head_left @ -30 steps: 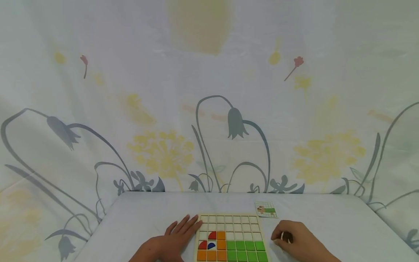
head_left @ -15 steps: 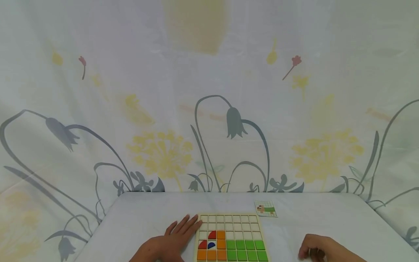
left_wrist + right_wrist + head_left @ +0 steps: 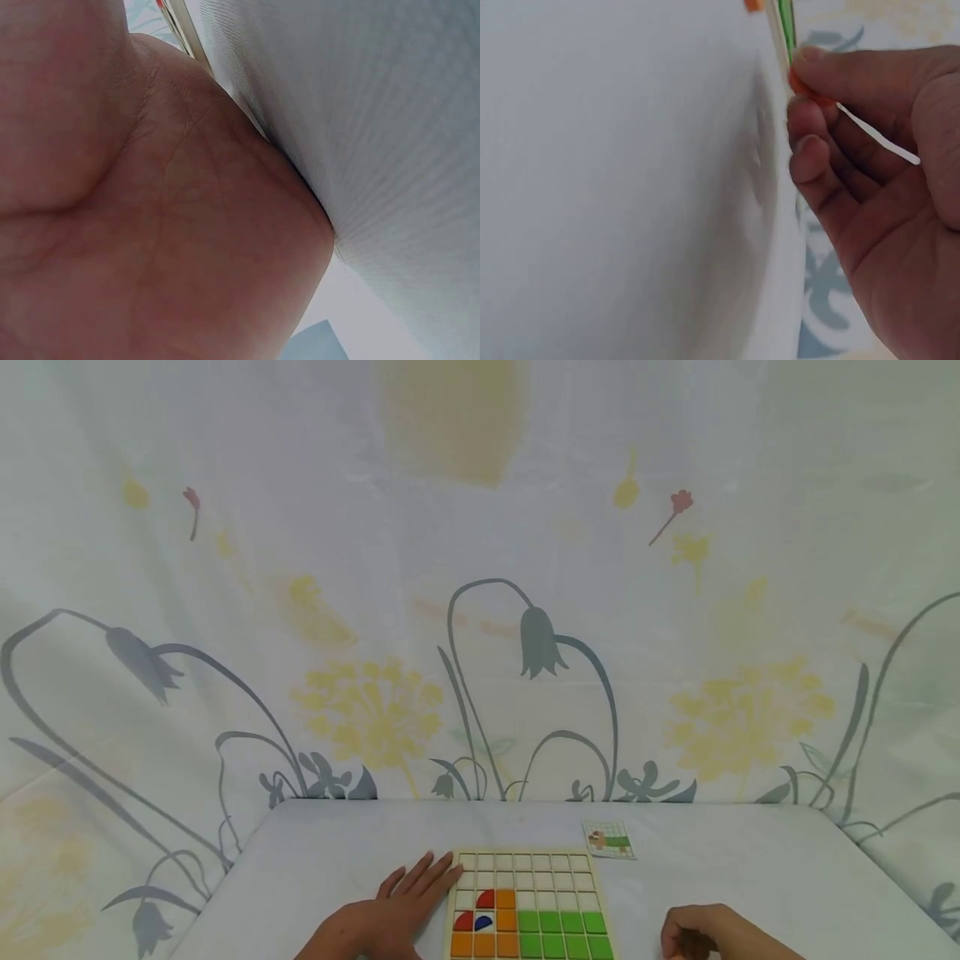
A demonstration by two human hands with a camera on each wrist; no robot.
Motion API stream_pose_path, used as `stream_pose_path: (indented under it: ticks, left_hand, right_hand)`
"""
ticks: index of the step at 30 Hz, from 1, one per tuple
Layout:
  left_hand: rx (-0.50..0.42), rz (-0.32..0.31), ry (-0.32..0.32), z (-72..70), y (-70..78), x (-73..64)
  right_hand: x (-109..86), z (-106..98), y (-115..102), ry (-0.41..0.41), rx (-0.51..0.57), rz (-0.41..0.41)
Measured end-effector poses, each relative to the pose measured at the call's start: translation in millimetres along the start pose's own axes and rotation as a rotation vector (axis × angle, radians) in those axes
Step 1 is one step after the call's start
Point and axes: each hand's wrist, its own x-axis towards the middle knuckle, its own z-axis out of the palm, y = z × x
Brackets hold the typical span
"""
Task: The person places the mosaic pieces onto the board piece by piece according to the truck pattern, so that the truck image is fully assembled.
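Observation:
My left hand (image 3: 397, 906) lies with straight, spread fingers along the left side of a wooden grid board (image 3: 525, 852), its fingertips at the rim. In the left wrist view, the left palm (image 3: 187, 202) fills much of the picture. To the right of the board is my right hand (image 3: 720, 931), with curled fingers. The right wrist view shows it pinching a small orange tile (image 3: 804, 88), mostly covered by thumb and fingers. On the board sit orange tiles (image 3: 485, 946), several green tiles (image 3: 562, 933), red rounded tiles (image 3: 487, 898) and a blue-and-white tile (image 3: 483, 922).
A small picture card (image 3: 610, 840) with a gridded brown and green figure lies behind the board's right corner. Another orange piece (image 3: 754, 4) shows at the top of the right wrist view. Behind the white table (image 3: 360, 835) hangs a flower-patterned curtain (image 3: 480, 693).
My right hand moved away from the board to the right, then slightly back left. The left hand, the board and the card stay in place.

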Motion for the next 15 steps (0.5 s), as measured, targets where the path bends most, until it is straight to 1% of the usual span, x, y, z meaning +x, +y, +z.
stream_pose_path:
  ticks: [2, 5, 7, 9, 12, 15]
  left_hand:
    - [0.001, -0.002, 0.003, 0.1, -1.5, -0.5]
    - [0.000, 0.006, 0.000, 1.0, -5.7, 0.0]
    - [0.007, 0.031, -0.013, 1.9, -10.2, 1.1]
    - [0.012, 0.046, -0.014, 2.8, -13.2, 1.9]
    - [0.017, 0.070, -0.007, 4.0, -15.4, 2.3]
    - [0.014, 0.079, 0.004, 4.7, -16.7, 2.7]
  right_hand:
    - [10.2, 4, -8, -0.014, 0.061, -0.041]
    - [27.7, 14, -18, -0.050, 0.121, -0.169]
    - [40.3, 24, -24, -0.065, 0.134, -0.256]
    - [53.2, 34, -31, -0.077, 0.135, -0.311]
    - [71.2, 49, -40, -0.084, 0.124, -0.341]
    - [86.4, 60, -46, -0.086, 0.097, -0.346]
